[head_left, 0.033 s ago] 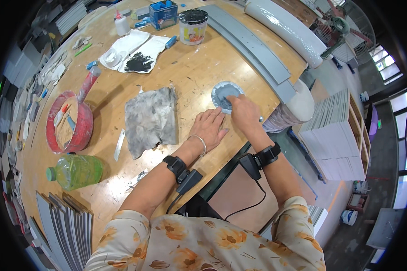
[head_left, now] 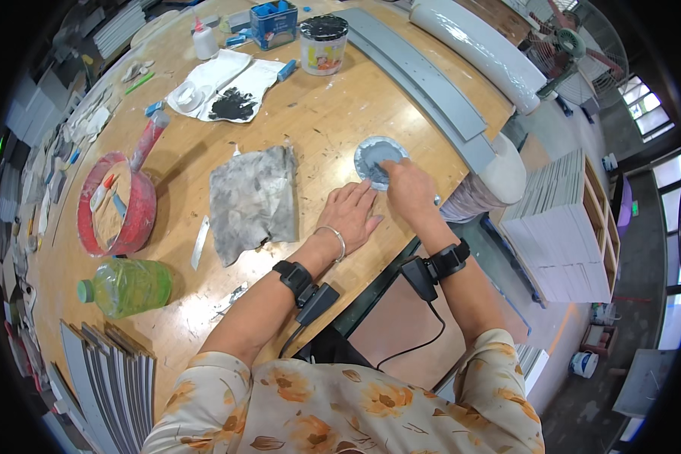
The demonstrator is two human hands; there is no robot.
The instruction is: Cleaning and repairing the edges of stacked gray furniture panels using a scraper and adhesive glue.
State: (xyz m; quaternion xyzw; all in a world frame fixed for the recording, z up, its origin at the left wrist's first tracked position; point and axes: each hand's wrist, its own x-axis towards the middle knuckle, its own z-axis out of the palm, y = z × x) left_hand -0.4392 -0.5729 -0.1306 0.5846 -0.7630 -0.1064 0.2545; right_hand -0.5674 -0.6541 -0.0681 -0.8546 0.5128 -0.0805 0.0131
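A small round dish with a pale rim and grey-blue paste-like stuff inside lies on the wooden table. My left hand rests flat on the tabletop, fingers stretched out, its fingertips at the dish's near rim. Over the dish's right side, my right hand is closed with its fingertips down in the grey stuff. Whatever those fingers may pinch is hidden. Left of my left hand lies a grey-stained cloth.
A red pan-like container and a bottle of green liquid stand at left. Farther back are a black-lidded tub, a black-smeared white cloth and long grey panels. A wrapped roll lies at back right.
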